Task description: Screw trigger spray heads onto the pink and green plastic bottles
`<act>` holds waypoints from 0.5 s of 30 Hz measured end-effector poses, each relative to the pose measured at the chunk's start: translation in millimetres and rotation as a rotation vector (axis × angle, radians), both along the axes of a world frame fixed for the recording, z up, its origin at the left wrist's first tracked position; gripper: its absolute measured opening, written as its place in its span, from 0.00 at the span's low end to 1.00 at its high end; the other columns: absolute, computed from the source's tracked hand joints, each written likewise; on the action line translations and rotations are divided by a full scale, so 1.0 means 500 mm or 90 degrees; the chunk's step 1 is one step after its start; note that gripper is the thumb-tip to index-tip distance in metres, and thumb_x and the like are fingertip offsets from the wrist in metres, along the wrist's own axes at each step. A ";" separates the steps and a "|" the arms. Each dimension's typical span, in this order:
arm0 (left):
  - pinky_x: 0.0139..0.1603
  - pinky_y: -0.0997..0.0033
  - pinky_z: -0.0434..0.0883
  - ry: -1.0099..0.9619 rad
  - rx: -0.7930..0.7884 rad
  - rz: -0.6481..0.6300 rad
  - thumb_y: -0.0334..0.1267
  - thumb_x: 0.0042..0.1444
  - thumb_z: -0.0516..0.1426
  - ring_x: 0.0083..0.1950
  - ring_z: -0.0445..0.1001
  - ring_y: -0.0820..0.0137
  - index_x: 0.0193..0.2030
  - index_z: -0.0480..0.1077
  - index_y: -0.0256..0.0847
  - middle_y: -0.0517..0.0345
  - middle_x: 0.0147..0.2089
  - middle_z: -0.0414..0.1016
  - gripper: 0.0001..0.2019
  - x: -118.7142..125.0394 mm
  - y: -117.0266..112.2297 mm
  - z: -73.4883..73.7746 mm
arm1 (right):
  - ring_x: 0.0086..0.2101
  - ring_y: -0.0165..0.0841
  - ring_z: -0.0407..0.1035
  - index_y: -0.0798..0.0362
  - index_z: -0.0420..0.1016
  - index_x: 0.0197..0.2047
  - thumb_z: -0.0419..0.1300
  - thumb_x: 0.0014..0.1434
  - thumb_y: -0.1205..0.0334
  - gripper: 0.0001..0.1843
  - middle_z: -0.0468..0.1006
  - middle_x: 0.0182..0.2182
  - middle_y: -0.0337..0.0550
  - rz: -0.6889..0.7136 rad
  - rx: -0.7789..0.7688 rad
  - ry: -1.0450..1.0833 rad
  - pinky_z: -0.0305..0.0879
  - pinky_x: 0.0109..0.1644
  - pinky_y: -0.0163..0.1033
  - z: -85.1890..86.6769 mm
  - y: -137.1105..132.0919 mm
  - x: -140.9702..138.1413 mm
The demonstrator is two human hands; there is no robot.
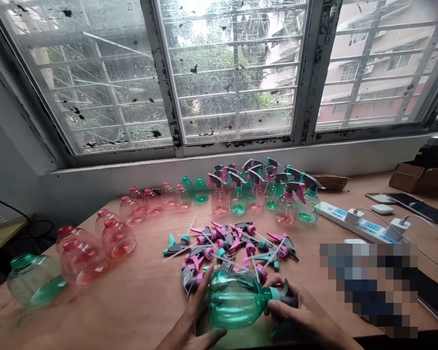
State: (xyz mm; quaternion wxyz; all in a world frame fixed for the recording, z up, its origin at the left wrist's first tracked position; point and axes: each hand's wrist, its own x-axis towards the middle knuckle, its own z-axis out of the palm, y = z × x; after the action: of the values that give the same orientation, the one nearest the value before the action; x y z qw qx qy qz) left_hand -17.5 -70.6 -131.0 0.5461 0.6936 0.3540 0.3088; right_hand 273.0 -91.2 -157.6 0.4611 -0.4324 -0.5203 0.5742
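A clear green spray bottle (235, 301) lies on its side in the air above the table's front edge, its neck pointing right. My left hand (195, 311) grips the bottle's base end, thumb below and fingers along the far side. At the neck, my right hand (295, 308) is closed around the grey and teal spray head, which sits on the bottle's mouth. Whether it is fully screwed down I cannot tell. Just behind the bottle is a pile of loose spray heads (226, 240), pink, teal and grey, with thin clear tubes.
Several open pink bottles (118, 238) and a green bottle (36, 282) stand along the left. Bottles with spray heads (256, 192) stand by the window wall. A power strip (357, 223), phones (419, 206) and a cardboard box (419, 176) are on the right.
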 end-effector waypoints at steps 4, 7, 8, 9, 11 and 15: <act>0.79 0.51 0.36 0.002 0.007 -0.040 0.56 0.54 0.66 0.80 0.33 0.54 0.76 0.34 0.60 0.63 0.81 0.31 0.53 -0.008 0.009 -0.010 | 0.26 0.34 0.70 0.51 0.72 0.44 0.70 0.52 0.45 0.24 0.79 0.25 0.37 -0.008 0.006 -0.019 0.65 0.32 0.37 0.007 -0.002 -0.002; 0.79 0.51 0.36 -0.006 -0.039 -0.039 0.56 0.56 0.65 0.80 0.35 0.54 0.76 0.36 0.56 0.59 0.81 0.34 0.51 -0.009 0.010 -0.008 | 0.26 0.34 0.71 0.51 0.72 0.44 0.71 0.52 0.46 0.23 0.81 0.26 0.38 -0.007 0.002 -0.014 0.65 0.32 0.37 0.013 -0.004 -0.001; 0.79 0.52 0.38 -0.004 -0.053 -0.035 0.54 0.57 0.65 0.80 0.36 0.55 0.76 0.37 0.57 0.59 0.81 0.36 0.50 -0.008 0.009 -0.006 | 0.26 0.33 0.70 0.52 0.72 0.44 0.71 0.53 0.47 0.23 0.80 0.26 0.37 -0.005 -0.001 -0.010 0.65 0.32 0.37 0.013 -0.004 0.000; 0.79 0.52 0.39 -0.003 -0.059 -0.035 0.52 0.57 0.65 0.80 0.37 0.56 0.76 0.37 0.59 0.61 0.81 0.36 0.49 -0.007 0.008 -0.004 | 0.25 0.33 0.69 0.52 0.71 0.44 0.70 0.53 0.47 0.23 0.79 0.25 0.36 -0.003 -0.005 -0.006 0.64 0.31 0.36 0.013 -0.004 0.000; 0.78 0.53 0.43 -0.008 -0.062 -0.033 0.49 0.58 0.65 0.80 0.38 0.58 0.75 0.36 0.65 0.64 0.81 0.36 0.48 -0.002 0.006 0.000 | 0.24 0.32 0.68 0.52 0.71 0.43 0.70 0.54 0.46 0.22 0.77 0.23 0.34 -0.001 -0.011 0.001 0.63 0.30 0.35 0.012 -0.004 0.001; 0.78 0.54 0.43 0.001 -0.051 -0.027 0.51 0.61 0.63 0.80 0.32 0.60 0.74 0.32 0.67 0.67 0.81 0.31 0.47 0.003 0.003 0.005 | 0.24 0.32 0.68 0.52 0.71 0.43 0.70 0.54 0.45 0.23 0.75 0.23 0.33 0.003 -0.008 -0.018 0.63 0.30 0.35 0.007 -0.001 0.002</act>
State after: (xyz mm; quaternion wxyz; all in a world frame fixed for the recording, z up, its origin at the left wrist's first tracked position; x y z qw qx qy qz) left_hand -16.0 -68.8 -128.7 0.5796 0.6786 0.3519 0.2824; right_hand 274.0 -91.7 -154.2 0.4494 -0.4420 -0.5241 0.5727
